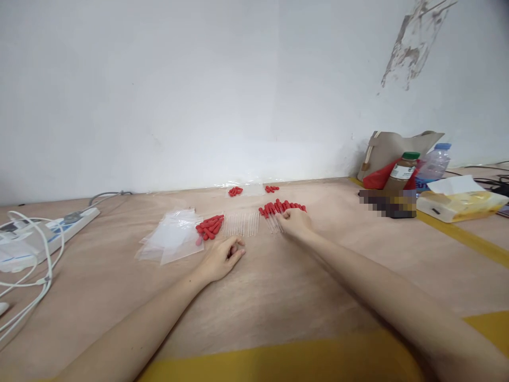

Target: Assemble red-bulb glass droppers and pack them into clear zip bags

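Note:
My right hand (296,223) is closed in a pinch at the row of glass droppers with red rubber bulbs (278,207), seemingly on one dropper; its fingers hide part of the row. Loosely curled, my left hand (223,258) rests on the table, holding nothing, with a gap between thumb and fingers. Just beyond it lies a heap of loose red rubber bulbs (209,227). Thin clear glass tubes (240,224) lie side by side between the heap and the dropper row. Flat clear plastic bags (170,236) are spread left of the heap.
Against the wall lie clear bags holding red bulbs (235,191) and more red bulbs (272,189). A power strip (75,225) with white cables (50,265) occupies the left. A green-capped bottle (401,172), a tissue pack (461,204) and a beige bag (392,146) stand right.

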{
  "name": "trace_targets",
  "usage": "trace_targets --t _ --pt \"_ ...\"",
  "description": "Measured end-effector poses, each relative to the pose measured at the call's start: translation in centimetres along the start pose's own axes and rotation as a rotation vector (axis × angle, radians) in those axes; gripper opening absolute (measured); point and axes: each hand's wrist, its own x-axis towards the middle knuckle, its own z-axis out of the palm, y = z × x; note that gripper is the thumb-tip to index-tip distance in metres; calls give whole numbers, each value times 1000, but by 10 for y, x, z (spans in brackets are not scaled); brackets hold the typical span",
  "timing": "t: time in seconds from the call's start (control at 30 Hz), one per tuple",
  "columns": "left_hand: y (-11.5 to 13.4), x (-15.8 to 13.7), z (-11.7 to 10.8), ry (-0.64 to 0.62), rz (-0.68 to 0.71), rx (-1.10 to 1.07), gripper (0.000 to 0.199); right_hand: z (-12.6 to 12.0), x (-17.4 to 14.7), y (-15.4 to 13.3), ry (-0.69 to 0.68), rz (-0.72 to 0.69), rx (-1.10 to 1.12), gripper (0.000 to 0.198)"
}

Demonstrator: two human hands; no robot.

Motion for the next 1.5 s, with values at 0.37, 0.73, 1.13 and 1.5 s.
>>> trace_targets --t 0.37,0.73,1.13,1.5 --pt "0 -1 -1 -2 19 -19 14 28 22 -6 59 61 -173 32" --pt "-2 4 2 184 -22 113 23 43 12 -47 -25 -131 -284 27" --pt "-36 15 -51 159 -538 550 58 45 27 -59 -137 -10 -271 26" --pt "-30 14 -46 102 -529 577 39 44 29 -58 -181 9 -228 24"
